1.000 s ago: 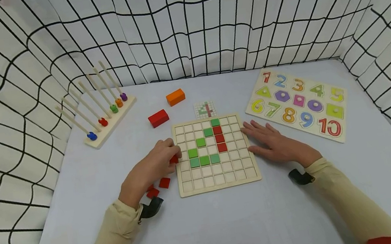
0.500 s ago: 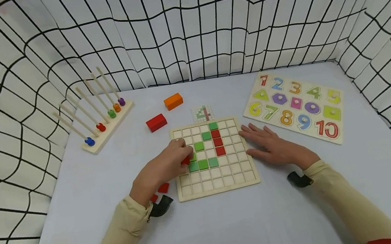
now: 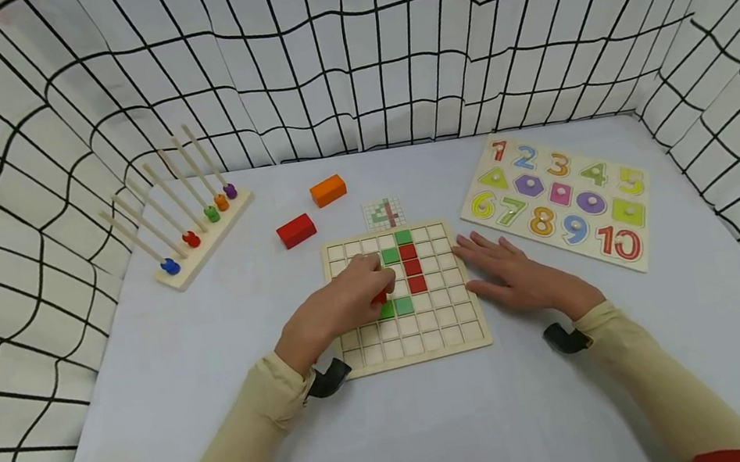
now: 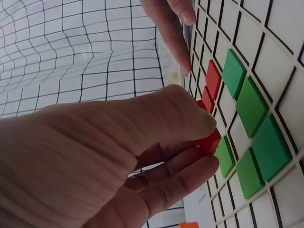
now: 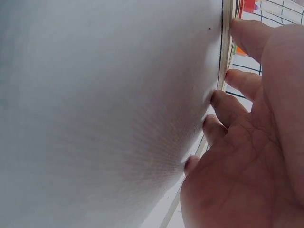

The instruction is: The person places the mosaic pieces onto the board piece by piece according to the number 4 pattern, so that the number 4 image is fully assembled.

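A square red tile is pinched between the thumb and fingers of my left hand, over the left-middle part of a wooden grid board. Green tiles and a column of red tiles sit in the board's squares; the left hand covers some of the green ones in the head view. My right hand lies with fingers extended at the board's right edge. In the right wrist view, its thumb and a finger touch the board's side.
A small pattern card lies behind the board. Red and orange blocks stand back left, near a peg stand with beads. A number puzzle board lies back right. Black netting surrounds the table.
My left hand has carried the red tile rightward from beside the board to over its squares. Loose red tiles on the table are now hidden by the left arm. My right hand stays put.
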`<state>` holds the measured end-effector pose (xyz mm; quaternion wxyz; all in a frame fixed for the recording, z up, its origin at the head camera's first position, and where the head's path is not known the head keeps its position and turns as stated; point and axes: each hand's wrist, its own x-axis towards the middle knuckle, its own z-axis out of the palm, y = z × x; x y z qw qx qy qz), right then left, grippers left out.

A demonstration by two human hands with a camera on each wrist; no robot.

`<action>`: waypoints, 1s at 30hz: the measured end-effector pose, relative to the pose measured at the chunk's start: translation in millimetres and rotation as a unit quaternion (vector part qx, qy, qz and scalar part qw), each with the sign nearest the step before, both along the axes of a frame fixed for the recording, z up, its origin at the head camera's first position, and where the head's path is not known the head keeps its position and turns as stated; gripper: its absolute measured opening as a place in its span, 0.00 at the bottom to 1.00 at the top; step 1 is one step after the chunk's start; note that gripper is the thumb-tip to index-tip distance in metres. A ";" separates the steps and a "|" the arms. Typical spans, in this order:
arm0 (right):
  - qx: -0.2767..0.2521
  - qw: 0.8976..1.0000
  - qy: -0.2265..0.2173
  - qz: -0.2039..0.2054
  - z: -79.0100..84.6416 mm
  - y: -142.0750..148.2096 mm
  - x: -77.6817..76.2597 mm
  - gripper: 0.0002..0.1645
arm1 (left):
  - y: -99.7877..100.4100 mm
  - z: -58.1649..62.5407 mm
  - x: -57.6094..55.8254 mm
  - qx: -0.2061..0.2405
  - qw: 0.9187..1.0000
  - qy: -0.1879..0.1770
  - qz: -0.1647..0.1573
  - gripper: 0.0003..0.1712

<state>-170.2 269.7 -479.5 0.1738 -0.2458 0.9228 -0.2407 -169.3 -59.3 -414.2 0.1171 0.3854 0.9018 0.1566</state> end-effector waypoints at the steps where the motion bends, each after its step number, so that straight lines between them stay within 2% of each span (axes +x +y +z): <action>1: -0.001 1.000 0.000 -0.001 -0.4 0.4 -0.1 0.44 | 3.1 -0.9 -0.8 -0.001 1.000 0.000 -0.004 0.09; 5: -0.003 1.000 -0.002 -0.001 0.2 1.0 0.1 0.44 | 17.6 -4.5 -3.0 -0.010 1.000 -0.004 -0.015 0.08; 12: -0.006 1.000 -0.001 0.001 1.8 0.7 -0.5 0.43 | 37.9 -11.6 -1.0 -0.014 0.999 -0.032 -0.028 0.08; 19: -0.005 1.000 0.000 0.003 2.1 0.4 -0.2 0.43 | 48.5 -16.7 0.1 -0.028 0.998 0.003 -0.052 0.09; 26: -0.010 1.000 0.000 0.001 2.9 0.2 0.3 0.42 | 58.7 -17.5 0.0 -0.038 0.998 -0.006 -0.054 0.09; 30: -0.013 1.000 0.004 0.002 3.3 0.2 0.3 0.42 | 60.9 -18.6 -0.6 -0.040 0.998 0.002 -0.052 0.07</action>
